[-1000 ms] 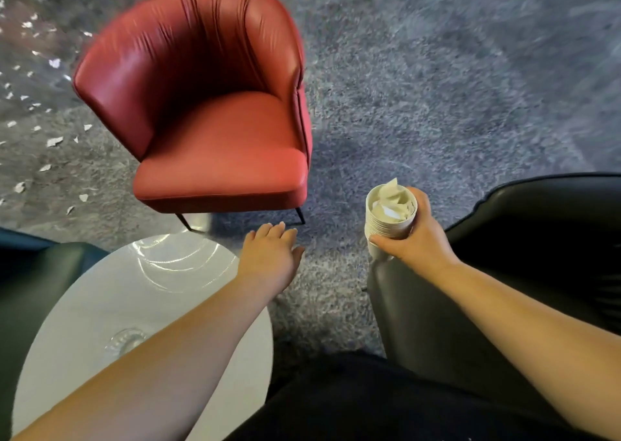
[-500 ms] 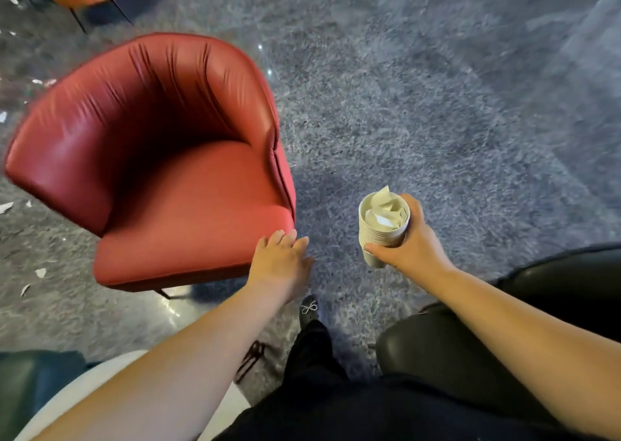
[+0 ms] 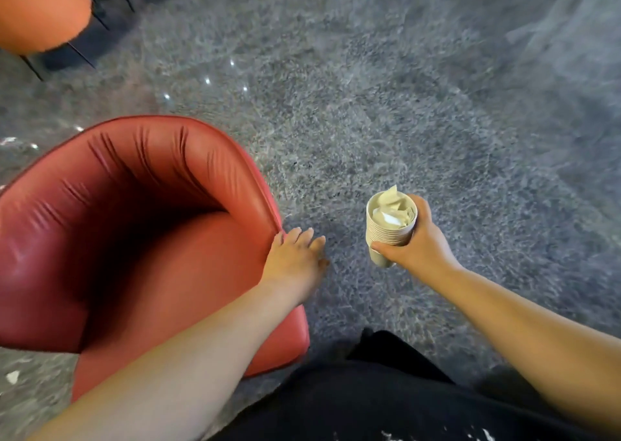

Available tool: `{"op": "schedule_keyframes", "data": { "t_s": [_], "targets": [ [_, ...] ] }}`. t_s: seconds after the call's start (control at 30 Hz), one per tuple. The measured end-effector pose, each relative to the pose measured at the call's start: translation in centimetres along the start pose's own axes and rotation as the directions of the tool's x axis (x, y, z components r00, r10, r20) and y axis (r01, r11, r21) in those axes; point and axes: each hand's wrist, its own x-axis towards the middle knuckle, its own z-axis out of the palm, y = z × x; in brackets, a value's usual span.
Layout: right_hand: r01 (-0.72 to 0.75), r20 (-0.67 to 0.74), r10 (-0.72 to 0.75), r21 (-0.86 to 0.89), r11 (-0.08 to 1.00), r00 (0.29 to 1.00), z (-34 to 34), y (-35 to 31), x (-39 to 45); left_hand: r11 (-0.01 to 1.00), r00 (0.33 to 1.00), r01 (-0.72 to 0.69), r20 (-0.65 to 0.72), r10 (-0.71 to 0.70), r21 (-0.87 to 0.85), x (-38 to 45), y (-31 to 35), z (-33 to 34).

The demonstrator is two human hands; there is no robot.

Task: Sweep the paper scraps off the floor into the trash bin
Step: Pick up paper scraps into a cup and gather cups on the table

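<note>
Red armchair (image 3: 134, 239), speckled grey floor (image 3: 403, 121), cream cups (image 3: 389, 230), orange chair (image 3: 37, 7).

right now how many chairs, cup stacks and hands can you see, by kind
chairs: 2, the red armchair and an orange chair at the top left edge
cup stacks: 1, a stack of paper cups with paper scraps in the top cup, in the grip of the right hand
hands: 2, the right hand and the left hand, open by the armchair's edge
total: 5

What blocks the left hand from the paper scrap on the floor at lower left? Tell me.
The red armchair does: it stands between the left hand, at its right edge, and the paper scrap on the floor beyond its left side.
</note>
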Motion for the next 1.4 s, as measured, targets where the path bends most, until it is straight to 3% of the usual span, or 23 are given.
{"op": "schedule_keyframes", "data": {
  "t_s": [0.2, 0.5, 0.7, 1.03, 1.4],
  "targets": [
    [0.005, 0.036, -0.005, 0.000, 1.000, 0.999, -0.8, -1.4, 12.9, 0.999, 0.998, 0.048, -0.027, -0.048, 0.015, 11.8, -3.6, -3.5],
    [0.098, 0.112, -0.091, -0.057, 0.994, 0.990, -6.2, -6.8, 34.6, 0.963, 0.967, 0.253, 0.001, -0.254, -0.088, 29.6, -7.8, -10.6],
    [0.090, 0.146, -0.082, -0.044, 0.995, 0.986, -6.3, -9.0, 46.0, 0.933, 0.938, 0.347, 0.040, -0.344, -0.100, 38.7, -12.0, -13.9],
    [0.077, 0.168, -0.068, -0.048, 0.996, 0.984, -2.9, -13.6, 68.3, 0.932, 0.937, 0.348, 0.059, -0.343, -0.099, 59.8, -22.9, -17.9],
    [0.061, 0.104, -0.055, -0.054, 0.997, 0.993, -1.5, -22.4, 93.0, 0.951, 0.956, 0.292, 0.022, -0.291, -0.101, 82.9, -34.4, -27.2]
  ]
}}
